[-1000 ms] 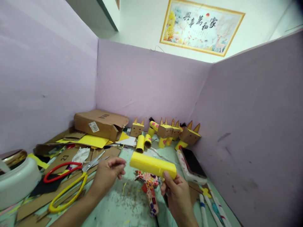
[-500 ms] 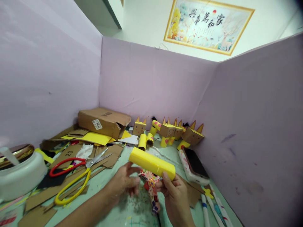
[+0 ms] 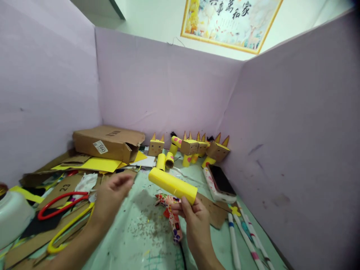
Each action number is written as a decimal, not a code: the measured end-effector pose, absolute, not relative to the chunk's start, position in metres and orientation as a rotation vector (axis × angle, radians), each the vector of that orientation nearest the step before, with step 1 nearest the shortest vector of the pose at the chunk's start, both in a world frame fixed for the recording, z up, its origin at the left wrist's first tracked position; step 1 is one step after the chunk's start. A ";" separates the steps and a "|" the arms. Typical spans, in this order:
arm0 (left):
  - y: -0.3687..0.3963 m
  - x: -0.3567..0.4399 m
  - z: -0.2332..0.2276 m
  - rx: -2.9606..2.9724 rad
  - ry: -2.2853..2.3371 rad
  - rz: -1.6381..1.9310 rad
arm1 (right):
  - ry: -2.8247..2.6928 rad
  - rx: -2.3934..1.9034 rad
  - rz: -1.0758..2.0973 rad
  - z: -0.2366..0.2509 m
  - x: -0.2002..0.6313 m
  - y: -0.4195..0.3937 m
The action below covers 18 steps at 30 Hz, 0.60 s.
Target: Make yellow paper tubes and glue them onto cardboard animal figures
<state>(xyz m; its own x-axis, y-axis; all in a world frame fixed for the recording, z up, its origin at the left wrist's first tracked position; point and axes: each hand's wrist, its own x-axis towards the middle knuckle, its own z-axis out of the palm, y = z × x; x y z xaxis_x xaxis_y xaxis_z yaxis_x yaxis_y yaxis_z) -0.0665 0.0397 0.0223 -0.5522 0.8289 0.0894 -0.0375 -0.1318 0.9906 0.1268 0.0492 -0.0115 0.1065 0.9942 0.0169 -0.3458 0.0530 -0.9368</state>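
My right hand [image 3: 197, 221] holds a yellow paper-covered tube [image 3: 172, 185] by its right end, thumb on top and fingers beneath. The tube tilts, its left end higher. Below it on the table lies a flower-patterned glue gun [image 3: 174, 221] with a black cord, its nozzle toward the left. My left hand [image 3: 116, 189] hovers over the left side, near the red-and-yellow-handled scissors [image 3: 63, 200], and covers their blades. Its fingers look bent but are smeared by motion; nothing shows in them.
Cardboard scraps and yellow paper [image 3: 98, 164] lie at left beside a brown box [image 3: 104, 144]. At the back stand yellow tube figures with cardboard heads [image 3: 189, 147]. A phone [image 3: 222, 182] and several markers [image 3: 234, 240] lie at right. Lilac panels [image 3: 168, 93] enclose the table.
My left hand has moved left, away from the tube and glue gun, toward the scissors. My right hand still holds the tube. The camera view has shifted, so the surroundings appear further left.
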 end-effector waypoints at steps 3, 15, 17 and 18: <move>0.026 -0.024 0.008 1.004 1.297 1.251 | -0.967 -0.931 1.298 -0.017 0.123 0.046; 0.021 -0.001 -0.001 0.611 1.122 1.209 | -1.431 -1.030 1.014 -0.045 0.121 0.041; 0.020 0.001 0.000 0.538 1.085 1.246 | -1.433 -1.026 0.978 -0.045 0.121 0.041; 0.019 0.000 0.001 0.510 1.074 1.272 | -1.406 -1.037 0.976 -0.045 0.121 0.042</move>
<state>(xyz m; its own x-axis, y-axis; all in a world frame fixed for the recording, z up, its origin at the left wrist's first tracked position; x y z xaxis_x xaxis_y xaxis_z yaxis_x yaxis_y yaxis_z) 0.0003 0.0189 0.0013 -0.0694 0.9313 -0.3575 -0.5084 0.2753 0.8159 0.1207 0.0422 -0.0446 -0.0364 0.9592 0.2803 0.0730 0.2823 -0.9565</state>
